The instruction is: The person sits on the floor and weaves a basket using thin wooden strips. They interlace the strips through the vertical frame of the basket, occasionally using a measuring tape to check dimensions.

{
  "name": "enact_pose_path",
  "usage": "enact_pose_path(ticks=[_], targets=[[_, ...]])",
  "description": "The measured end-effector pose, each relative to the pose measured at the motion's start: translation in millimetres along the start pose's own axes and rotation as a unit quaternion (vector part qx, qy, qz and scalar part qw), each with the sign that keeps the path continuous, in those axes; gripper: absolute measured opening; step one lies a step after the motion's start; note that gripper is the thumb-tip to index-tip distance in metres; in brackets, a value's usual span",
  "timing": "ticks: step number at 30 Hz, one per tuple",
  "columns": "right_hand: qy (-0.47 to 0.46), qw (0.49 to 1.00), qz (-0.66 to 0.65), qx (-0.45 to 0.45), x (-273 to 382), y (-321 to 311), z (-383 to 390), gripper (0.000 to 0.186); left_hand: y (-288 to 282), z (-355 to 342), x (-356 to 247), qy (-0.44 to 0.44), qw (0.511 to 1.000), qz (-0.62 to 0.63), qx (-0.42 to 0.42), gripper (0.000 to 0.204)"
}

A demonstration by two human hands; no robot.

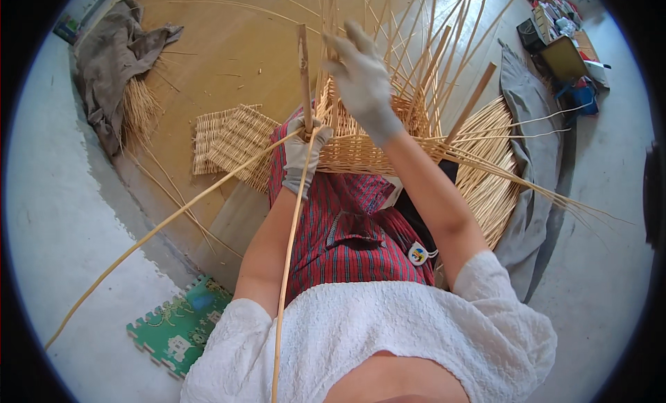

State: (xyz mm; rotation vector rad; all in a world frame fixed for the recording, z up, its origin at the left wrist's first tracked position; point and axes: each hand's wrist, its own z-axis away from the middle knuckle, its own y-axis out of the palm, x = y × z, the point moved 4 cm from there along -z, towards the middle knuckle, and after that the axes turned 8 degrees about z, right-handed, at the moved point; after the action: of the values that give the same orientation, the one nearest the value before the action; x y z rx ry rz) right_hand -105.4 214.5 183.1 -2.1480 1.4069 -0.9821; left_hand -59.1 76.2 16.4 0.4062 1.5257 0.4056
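My left grip (pixel 303 145) pinches the left corner of the wicker basket (pixel 357 155), which sits at the lap (pixel 312 257); my right grip (pixel 366 84) is raised over it, loosely spread. I'd expect light, springy weave, rods (pixel 286 271) crackable if kinked; hold the woven wall. The badge (pixel 417 254) shows no writing I can read.

The basket (pixel 361 155) is rough matt wicker, the apron (pixel 312 257) cloth, the shirt (pixel 388 316) crinkled fabric.
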Motion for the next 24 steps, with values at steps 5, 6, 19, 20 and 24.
enact_pose_path(ticks=[5,6,19,20,24], targets=[[0.154,0.954,-0.254,0.041,-0.6,33.0,-10.9,0.068,-29.2,-9.3,23.2,-0.051,0.998,-0.026,0.000,0.044],[0.195,0.910,-0.365,0.024,-9.6,24.0,21.6,0.061,-25.8,-5.9,19.5,-0.059,0.998,-0.006,-0.027,0.048],[0.419,0.739,-0.512,-0.129,-86.5,-61.4,198.0,0.018,-9.0,75.2,-5.0,0.193,0.965,-0.176,0.029,0.033],[0.387,0.766,-0.498,-0.124,-82.5,-66.1,200.9,0.015,26.3,70.8,-23.3,0.134,0.955,-0.260,0.052,0.030],[0.372,0.836,-0.403,-0.022,-92.0,-82.3,182.7,0.012,67.2,6.6,-5.0,0.001,0.842,-0.518,0.154,0.045]])
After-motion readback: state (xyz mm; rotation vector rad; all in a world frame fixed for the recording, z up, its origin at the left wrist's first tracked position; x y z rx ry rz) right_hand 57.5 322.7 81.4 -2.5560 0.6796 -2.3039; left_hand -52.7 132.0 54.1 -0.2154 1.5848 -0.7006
